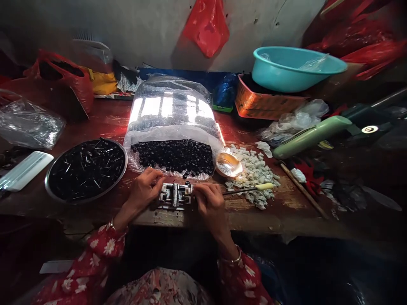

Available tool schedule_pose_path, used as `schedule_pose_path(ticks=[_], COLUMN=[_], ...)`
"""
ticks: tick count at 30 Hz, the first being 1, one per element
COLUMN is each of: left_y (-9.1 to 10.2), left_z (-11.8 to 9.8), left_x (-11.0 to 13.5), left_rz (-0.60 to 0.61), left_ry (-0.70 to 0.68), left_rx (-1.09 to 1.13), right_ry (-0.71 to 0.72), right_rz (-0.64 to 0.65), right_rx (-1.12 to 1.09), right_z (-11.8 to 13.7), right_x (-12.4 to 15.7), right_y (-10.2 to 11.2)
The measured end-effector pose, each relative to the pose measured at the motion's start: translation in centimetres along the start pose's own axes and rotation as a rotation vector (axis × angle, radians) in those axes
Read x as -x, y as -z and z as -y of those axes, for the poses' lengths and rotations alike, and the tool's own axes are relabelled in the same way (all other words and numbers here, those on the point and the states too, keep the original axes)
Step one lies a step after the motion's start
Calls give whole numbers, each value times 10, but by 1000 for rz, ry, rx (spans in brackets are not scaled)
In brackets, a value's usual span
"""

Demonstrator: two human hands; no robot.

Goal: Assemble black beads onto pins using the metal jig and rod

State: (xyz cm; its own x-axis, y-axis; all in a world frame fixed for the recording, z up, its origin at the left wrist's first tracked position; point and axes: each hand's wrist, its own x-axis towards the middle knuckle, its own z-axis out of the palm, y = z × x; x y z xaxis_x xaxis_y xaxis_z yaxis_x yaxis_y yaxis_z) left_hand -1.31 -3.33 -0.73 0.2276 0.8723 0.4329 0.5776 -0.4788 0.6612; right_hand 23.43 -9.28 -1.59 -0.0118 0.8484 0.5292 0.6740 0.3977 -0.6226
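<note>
A small metal fixture (pixel 175 196) with two open slots and a raised middle bar sits at the table's front edge. Just left of it is my left hand (pixel 144 192), thumb and forefinger pressed close together; whatever they hold is too small to make out. My right hand (pixel 211 202) has its fingers bent together at the fixture's right end, and their grip is partly hidden. Behind the fixture, small black pieces (pixel 174 156) spill from the mouth of a clear plastic bag (pixel 171 116). A thin tool with a yellow handle (pixel 264 186) lies beside my right hand, its shaft pointing towards it.
A round metal tray (pixel 126 159) of black parts stands left. On the right are a small bowl (pixel 229 164), a pile of pale pieces (pixel 254 167), a wooden stick (pixel 303 190) and a green cylindrical object (pixel 313 137). A turquoise basin (pixel 295 70) rests on an orange basket (pixel 267 105) behind.
</note>
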Motion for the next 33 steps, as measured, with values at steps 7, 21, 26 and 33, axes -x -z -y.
schedule_pose_path(ticks=[7, 21, 26, 33], left_y=[-20, -31, -15, 9], left_z=[24, 36, 21, -4], left_x=[-54, -64, -48, -10], left_rz=[243, 250, 181, 270], left_ry=[127, 160, 211, 14], left_rx=[-294, -205, 48, 104], right_ry=[110, -15, -59, 63], right_rz=[548, 621, 430, 322], right_rx=[191, 2, -33, -68], right_z=[-48, -67, -55, -17], right_x=[-67, -73, -58, -39], right_y=[-2, -11, 4, 18])
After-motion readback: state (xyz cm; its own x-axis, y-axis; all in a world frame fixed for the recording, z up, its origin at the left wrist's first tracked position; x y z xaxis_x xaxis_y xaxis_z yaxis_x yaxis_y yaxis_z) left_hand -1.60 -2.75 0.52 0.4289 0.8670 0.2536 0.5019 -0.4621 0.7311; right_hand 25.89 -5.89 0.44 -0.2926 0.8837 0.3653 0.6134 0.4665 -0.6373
